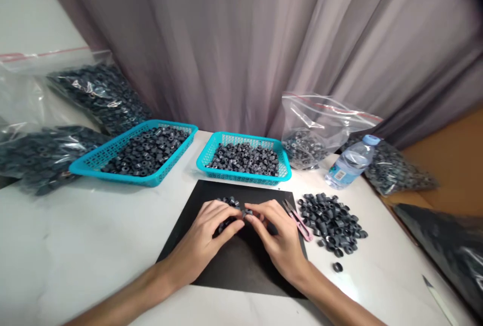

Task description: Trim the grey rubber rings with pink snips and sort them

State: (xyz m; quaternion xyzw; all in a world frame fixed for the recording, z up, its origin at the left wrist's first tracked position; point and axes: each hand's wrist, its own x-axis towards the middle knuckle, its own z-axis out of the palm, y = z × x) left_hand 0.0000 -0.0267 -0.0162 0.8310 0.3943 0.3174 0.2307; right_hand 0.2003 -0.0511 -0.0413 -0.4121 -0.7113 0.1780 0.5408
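Note:
Over a black mat (237,265), my left hand (211,228) and my right hand (279,235) meet fingertip to fingertip. Between their pinched thumbs and forefingers is a small dark grey ring-shaped part (247,212), partly covered by the fingers. More dark parts (231,201) lie on the mat behind and beneath my left hand, which hides some of them. To the right of my right hand, pink-handled thread snips (300,223) rest on the mat's edge. Beyond them a loose heap of dark rings (332,220) is spread on the white table.
Behind the mat stand two turquoise baskets, one in the middle (244,180) and one at left (116,179), both holding dark parts. Filled clear bags (101,94) lean at left, others (309,140) at right. A water bottle (352,162) tilts there; a pen-like knife (439,298) lies front right.

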